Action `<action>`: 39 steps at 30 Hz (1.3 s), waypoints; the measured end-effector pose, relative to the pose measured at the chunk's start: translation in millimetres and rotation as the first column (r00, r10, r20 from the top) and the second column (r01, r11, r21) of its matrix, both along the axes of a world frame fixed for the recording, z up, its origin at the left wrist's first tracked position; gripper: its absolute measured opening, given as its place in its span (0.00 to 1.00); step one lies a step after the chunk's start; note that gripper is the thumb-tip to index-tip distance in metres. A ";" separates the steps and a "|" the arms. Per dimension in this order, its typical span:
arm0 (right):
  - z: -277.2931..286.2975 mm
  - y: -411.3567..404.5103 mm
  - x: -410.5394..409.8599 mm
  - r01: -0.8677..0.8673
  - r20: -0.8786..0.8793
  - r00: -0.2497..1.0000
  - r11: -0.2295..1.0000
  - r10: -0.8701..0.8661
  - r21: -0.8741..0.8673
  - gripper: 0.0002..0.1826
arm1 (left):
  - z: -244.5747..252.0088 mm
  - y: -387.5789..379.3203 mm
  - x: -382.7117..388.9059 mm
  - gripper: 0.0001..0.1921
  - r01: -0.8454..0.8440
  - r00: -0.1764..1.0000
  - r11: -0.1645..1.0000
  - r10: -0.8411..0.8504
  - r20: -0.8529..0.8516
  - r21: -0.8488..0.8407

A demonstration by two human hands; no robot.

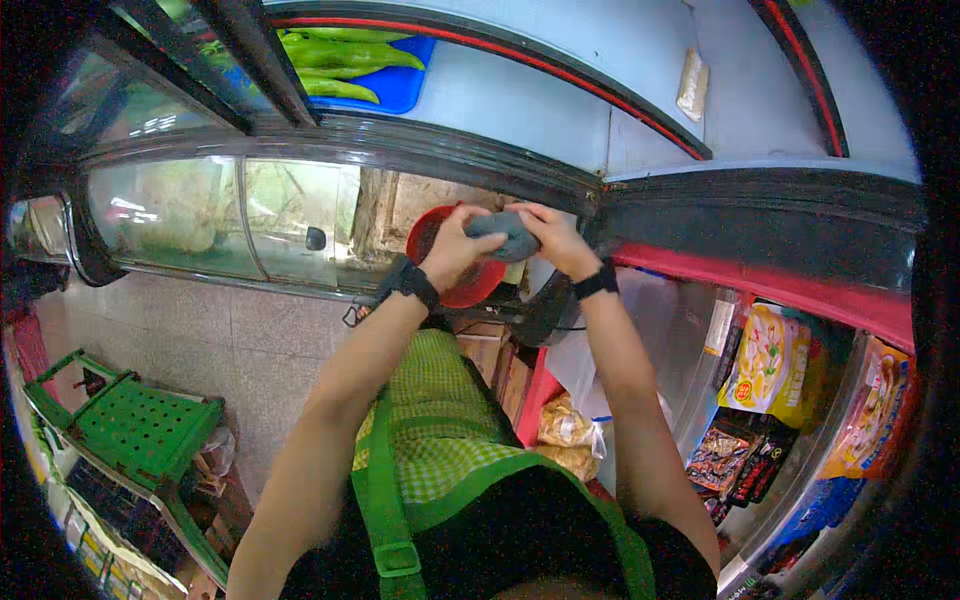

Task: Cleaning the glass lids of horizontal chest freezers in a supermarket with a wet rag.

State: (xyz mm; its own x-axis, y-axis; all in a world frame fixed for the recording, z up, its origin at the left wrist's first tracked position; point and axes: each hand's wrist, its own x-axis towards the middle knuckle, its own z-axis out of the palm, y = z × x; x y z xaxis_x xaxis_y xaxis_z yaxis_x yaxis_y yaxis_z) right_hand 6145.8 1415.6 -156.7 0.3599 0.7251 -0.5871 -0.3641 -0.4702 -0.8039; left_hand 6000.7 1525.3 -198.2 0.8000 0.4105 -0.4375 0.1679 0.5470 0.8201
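Both hands hold one dark grey-green cloth-like bundle (506, 235) between them, over a round red basin (472, 283). My left hand (457, 246) grips its left end, the thumb lying across its front. On its right end is my right hand (550, 234), fingers bent over the top edge. The bundle hides part of the basin's rim and inside; whether it is wet cannot be told. Dark bands circle both wrists. Just right of the basin, partly behind my right hand, a pale flat surface shows.
Green peppers (345, 60) lie on a blue tray (409, 88) behind a dark rail with a red strip. A green plastic chair (142, 427) stands at left. To the right, an open-topped case with a red edge (765, 292) holds food packets (761, 360). Bagged food (566, 427) lies near my right forearm.
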 end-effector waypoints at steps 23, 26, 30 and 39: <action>-60.1 179.6 83.1 -0.277 0.906 -0.203 0.866 0.371 -0.417 0.21 | -6.7 189.2 45.3 0.28 -0.018 0.812 -0.170 0.572 0.114 0.985; -74.5 215.4 150.4 -0.220 0.916 -0.117 0.890 0.382 -0.400 0.20 | -9.6 190.2 49.5 0.36 0.053 0.814 -0.011 0.579 -0.037 0.999; -86.7 276.0 253.8 -0.069 0.936 -0.199 0.949 0.290 -0.309 0.19 | -11.6 190.8 60.4 0.41 0.004 0.820 0.138 0.567 -0.082 0.990; -75.7 494.7 245.8 -0.281 0.944 -0.147 0.902 0.296 -0.327 0.19 | -21.9 191.7 48.8 0.25 -0.114 0.823 0.274 0.565 -0.064 0.955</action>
